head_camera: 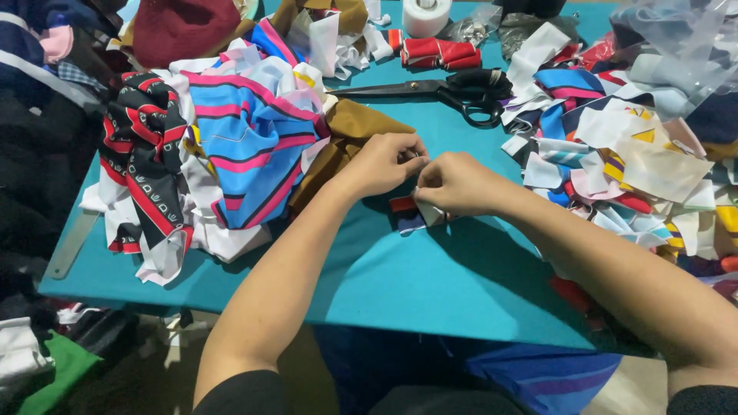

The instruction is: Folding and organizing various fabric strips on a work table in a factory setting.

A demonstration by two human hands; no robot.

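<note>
Where both hands (419, 175) pinch: small red-and-white fabric piece (411, 213).

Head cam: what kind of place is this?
Likely a sewing or garment workshop. Heaps of printed fabric offcuts cover a teal cutting table, black-handled tailor's shears lie beside them, and both hands, left hand and right hand, pinch a small fabric scrap.

At about one o'clock from my hands, at the far right corner of the table, I see a crumpled clear plastic bag (676, 38) on top of the cloth scraps. Near twelve o'clock lies one more small clear plastic bag (470, 28), wrinkled. I see no labels, signs or screens.
</note>
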